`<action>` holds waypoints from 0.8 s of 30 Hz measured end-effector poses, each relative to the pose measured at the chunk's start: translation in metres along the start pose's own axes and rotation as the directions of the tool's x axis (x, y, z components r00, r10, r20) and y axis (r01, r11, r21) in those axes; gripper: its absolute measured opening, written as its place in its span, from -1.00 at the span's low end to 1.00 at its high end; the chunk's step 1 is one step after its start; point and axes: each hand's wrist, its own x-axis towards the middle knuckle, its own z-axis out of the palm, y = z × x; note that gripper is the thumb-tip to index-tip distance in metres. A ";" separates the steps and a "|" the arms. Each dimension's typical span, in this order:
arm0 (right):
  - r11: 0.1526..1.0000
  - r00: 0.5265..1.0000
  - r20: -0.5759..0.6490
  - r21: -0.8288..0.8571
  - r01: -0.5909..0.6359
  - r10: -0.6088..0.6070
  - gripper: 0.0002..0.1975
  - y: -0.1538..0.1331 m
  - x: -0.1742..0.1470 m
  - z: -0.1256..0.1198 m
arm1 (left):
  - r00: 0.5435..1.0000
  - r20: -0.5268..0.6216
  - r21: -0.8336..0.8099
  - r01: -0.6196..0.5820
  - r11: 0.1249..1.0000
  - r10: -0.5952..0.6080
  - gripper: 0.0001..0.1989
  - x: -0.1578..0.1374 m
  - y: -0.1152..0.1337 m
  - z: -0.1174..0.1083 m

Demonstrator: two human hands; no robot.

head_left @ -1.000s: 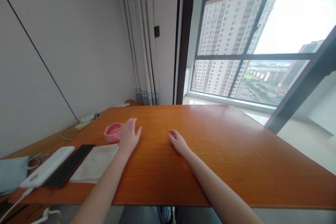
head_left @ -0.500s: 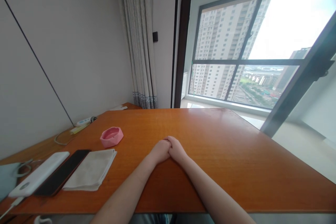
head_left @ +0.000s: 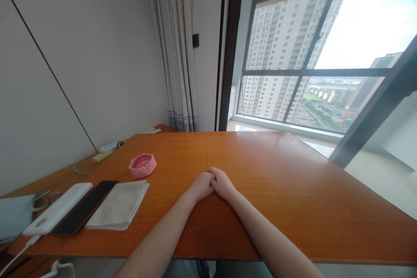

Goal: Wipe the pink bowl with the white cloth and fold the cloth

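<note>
The beige, folded, soft-looking cloth [head_left: 117,206] lies flat left of the left hand [head_left: 201,186], its long axis slanting away and rightward, layered edges facing right. Just beyond it sits the pink, faceted, roughly hexagonal dish [head_left: 142,171], opening upward. The right hand [head_left: 223,182] meets the left above the glossy orange-brown wooden table [head_left: 276,182]; their fingers curl together, partly hidden, so I cannot tell how tightly either is clenched. The flat black slab-shaped phone [head_left: 86,206] runs alongside the cloth, similarly slanted.
</note>
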 end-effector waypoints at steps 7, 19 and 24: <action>0.999 0.999 -0.013 0.016 -0.039 0.040 -0.56 0.007 0.001 0.002 | 0.997 0.030 0.105 0.073 0.992 -0.077 -0.74 -0.001 -0.012 -0.045; 0.997 0.997 -0.020 -0.040 -0.072 0.071 -0.63 0.003 -0.002 -0.002 | 0.447 -0.655 0.163 0.870 0.465 -0.609 -0.60 -0.076 -0.119 -0.146; 0.993 0.995 -0.013 -0.066 -0.095 0.094 -0.66 0.004 -0.002 -0.003 | 0.590 -0.628 0.266 0.775 0.573 -0.507 -0.67 -0.067 -0.115 -0.144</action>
